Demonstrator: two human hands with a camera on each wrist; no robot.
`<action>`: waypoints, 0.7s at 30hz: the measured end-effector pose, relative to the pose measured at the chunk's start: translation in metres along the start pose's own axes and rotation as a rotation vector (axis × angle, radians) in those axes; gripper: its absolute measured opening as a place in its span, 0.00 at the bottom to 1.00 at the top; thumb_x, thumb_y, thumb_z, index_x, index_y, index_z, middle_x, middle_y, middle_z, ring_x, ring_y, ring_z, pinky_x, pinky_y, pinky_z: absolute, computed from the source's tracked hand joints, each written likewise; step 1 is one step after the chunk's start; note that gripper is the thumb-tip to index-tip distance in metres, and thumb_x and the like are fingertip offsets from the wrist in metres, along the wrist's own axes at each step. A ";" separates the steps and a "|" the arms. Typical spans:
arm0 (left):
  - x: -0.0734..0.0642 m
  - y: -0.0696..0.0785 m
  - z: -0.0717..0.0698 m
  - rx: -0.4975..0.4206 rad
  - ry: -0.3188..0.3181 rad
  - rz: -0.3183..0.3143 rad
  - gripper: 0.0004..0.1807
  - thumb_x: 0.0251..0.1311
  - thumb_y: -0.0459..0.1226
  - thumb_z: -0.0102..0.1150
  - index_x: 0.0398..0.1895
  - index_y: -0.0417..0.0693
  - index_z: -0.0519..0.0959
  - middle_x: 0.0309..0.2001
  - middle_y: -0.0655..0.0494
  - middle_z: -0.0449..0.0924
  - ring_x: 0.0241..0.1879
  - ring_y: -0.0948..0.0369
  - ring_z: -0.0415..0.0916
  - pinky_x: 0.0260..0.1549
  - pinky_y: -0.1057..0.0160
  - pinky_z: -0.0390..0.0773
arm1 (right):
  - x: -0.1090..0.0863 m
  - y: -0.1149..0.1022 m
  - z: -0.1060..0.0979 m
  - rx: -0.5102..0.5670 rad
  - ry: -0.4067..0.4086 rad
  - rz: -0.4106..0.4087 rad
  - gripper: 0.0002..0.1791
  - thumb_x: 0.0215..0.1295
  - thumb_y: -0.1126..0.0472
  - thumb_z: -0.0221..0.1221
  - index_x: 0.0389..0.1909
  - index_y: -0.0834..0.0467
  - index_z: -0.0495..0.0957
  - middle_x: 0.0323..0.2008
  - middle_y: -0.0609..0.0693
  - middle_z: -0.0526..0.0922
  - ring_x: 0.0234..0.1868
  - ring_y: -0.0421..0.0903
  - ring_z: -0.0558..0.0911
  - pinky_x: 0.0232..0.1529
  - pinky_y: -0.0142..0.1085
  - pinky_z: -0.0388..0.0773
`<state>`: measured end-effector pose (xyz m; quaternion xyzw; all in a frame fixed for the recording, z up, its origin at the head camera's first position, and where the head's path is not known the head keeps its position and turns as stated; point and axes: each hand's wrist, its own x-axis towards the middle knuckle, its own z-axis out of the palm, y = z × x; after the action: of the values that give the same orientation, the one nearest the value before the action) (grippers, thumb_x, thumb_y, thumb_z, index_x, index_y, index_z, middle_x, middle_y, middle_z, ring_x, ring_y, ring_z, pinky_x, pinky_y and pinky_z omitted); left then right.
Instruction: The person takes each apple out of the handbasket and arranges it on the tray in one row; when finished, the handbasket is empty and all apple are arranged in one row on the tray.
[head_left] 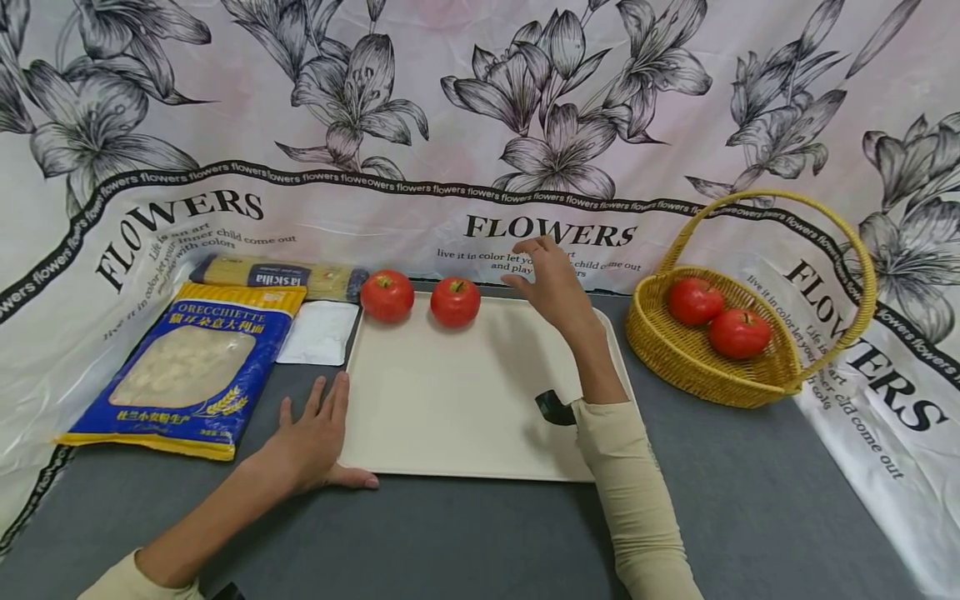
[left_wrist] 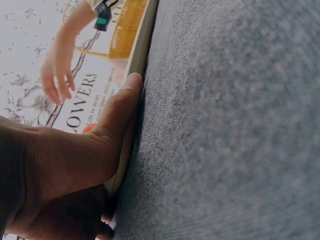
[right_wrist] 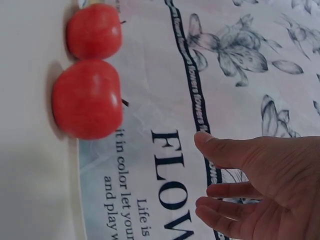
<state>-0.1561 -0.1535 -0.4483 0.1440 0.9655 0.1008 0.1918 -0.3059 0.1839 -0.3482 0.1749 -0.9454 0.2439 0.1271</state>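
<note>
Two red tomatoes (head_left: 387, 295) (head_left: 455, 302) sit at the far edge of a cream tray (head_left: 450, 400). The nearer one (right_wrist: 87, 99) and the farther one (right_wrist: 94, 31) also show in the right wrist view. My right hand (head_left: 551, 279) hovers above the tray's far right corner, fingers relaxed and holding nothing; its fingers (right_wrist: 220, 190) spread in front of the backdrop. My left hand (head_left: 315, 437) lies flat on the grey table at the tray's near left corner, thumb (left_wrist: 122, 102) along the tray's edge. A yellow basket (head_left: 750, 379) at the right holds two more tomatoes (head_left: 693, 300) (head_left: 738, 332).
A blue bag of orecchiette (head_left: 191, 367), a pack of spaghetti (head_left: 281, 277) and a white sachet (head_left: 318, 333) lie left of the tray. A flower-printed sheet (head_left: 480, 125) hangs behind and drapes over the table's right side. Grey cloth (head_left: 750, 500) covers the table in front.
</note>
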 end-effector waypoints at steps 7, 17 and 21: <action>0.001 0.001 0.000 0.000 0.004 0.002 0.85 0.41 0.76 0.69 0.83 0.30 0.33 0.83 0.27 0.40 0.82 0.28 0.35 0.69 0.17 0.40 | -0.007 0.019 -0.027 -0.005 0.085 0.047 0.27 0.68 0.60 0.69 0.63 0.68 0.76 0.62 0.68 0.75 0.63 0.66 0.77 0.67 0.56 0.76; 0.001 0.002 0.002 0.004 -0.001 0.003 0.85 0.41 0.76 0.69 0.82 0.29 0.33 0.83 0.27 0.41 0.82 0.28 0.36 0.70 0.17 0.41 | -0.030 0.043 -0.073 -0.002 0.188 0.252 0.31 0.72 0.56 0.67 0.70 0.64 0.72 0.68 0.68 0.72 0.66 0.65 0.77 0.62 0.59 0.82; 0.002 0.002 0.001 0.027 -0.002 -0.001 0.85 0.41 0.77 0.69 0.83 0.30 0.33 0.83 0.27 0.41 0.82 0.28 0.36 0.70 0.17 0.42 | -0.038 0.046 -0.087 0.024 0.218 0.291 0.32 0.72 0.54 0.66 0.71 0.63 0.71 0.70 0.68 0.71 0.69 0.65 0.75 0.65 0.60 0.79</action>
<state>-0.1575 -0.1511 -0.4494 0.1462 0.9667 0.0878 0.1908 -0.2761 0.2758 -0.3064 0.0102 -0.9384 0.2883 0.1903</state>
